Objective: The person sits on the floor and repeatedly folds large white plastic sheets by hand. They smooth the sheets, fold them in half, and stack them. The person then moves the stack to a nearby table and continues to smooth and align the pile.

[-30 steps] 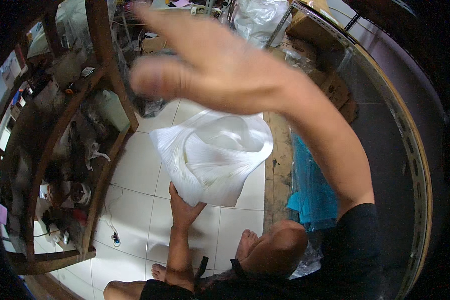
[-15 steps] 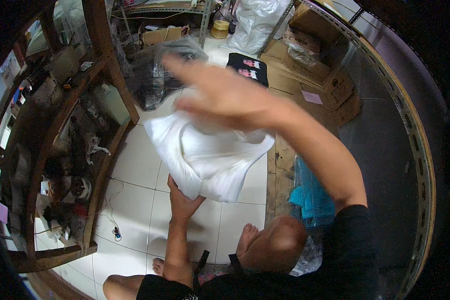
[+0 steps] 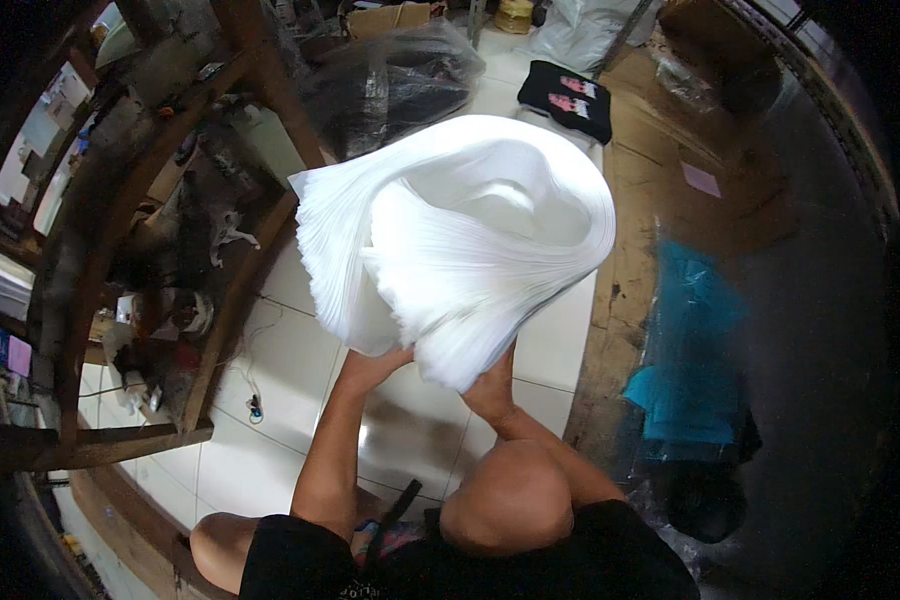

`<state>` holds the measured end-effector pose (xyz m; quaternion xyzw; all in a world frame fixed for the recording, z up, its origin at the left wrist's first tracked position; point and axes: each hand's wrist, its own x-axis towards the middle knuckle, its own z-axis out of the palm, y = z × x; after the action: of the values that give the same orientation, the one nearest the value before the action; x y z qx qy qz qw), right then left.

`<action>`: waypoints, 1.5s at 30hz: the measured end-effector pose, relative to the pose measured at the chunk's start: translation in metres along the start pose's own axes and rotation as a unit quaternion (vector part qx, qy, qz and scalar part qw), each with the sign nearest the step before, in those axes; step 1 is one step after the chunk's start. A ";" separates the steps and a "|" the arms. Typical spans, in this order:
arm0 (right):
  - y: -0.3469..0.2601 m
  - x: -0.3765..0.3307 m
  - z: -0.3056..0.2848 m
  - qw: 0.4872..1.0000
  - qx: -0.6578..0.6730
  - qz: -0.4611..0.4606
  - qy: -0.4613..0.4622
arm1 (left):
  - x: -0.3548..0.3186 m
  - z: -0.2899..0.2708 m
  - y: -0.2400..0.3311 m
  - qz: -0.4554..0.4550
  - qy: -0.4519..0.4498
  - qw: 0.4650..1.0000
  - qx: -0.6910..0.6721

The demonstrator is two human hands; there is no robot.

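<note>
Both hands gripping a floppy white sheet stack, held up over the tiled floor.
Left hand [image 3: 375, 362] and right hand [image 3: 490, 385] have fingers clamped on the stack [image 3: 460, 235] at its lower edge; thin, limp, slippery, probably light; best held there.

the stack of thin sheets [image 3: 460, 240] sits at the centre of the view, held up above the tiled floor [image 3: 410, 420]. the left hand [image 3: 375, 365] grips its lower edge at about 7 o'clock of the stack, the right hand [image 3: 492, 385] at about 6 o'clock, the two hands near each other. a wooden shelf rack [image 3: 140, 250] stands at 9 o'clock, cluttered with small items. a bagged bundle [image 3: 395, 80] lies on the floor at 12 o'clock, a folded garment [image 3: 570, 100] at 1 o'clock. a wrapped bundle [image 3: 690, 360] lies at 4 o'clock, on the wooden surface [image 3: 660, 180] along the right.
</note>
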<state>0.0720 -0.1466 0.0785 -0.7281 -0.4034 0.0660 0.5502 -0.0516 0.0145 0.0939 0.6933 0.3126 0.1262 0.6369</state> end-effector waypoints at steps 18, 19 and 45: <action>0.019 -0.008 0.025 0.985 0.045 0.088 0.140 | 0.001 -0.001 -0.032 0.145 0.018 0.936 0.321; 0.019 -0.010 0.027 0.984 0.057 0.096 0.140 | 0.001 0.000 -0.035 0.164 0.034 0.938 0.304; 0.157 0.104 -0.033 0.859 -0.125 0.262 -0.421 | 0.005 0.060 -0.113 -0.317 0.184 0.880 -0.302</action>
<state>0.2397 -0.1133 -0.0073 -0.7724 -0.3960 0.4570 0.1942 -0.0443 -0.0318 -0.0253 0.2951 0.5741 0.1316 0.7524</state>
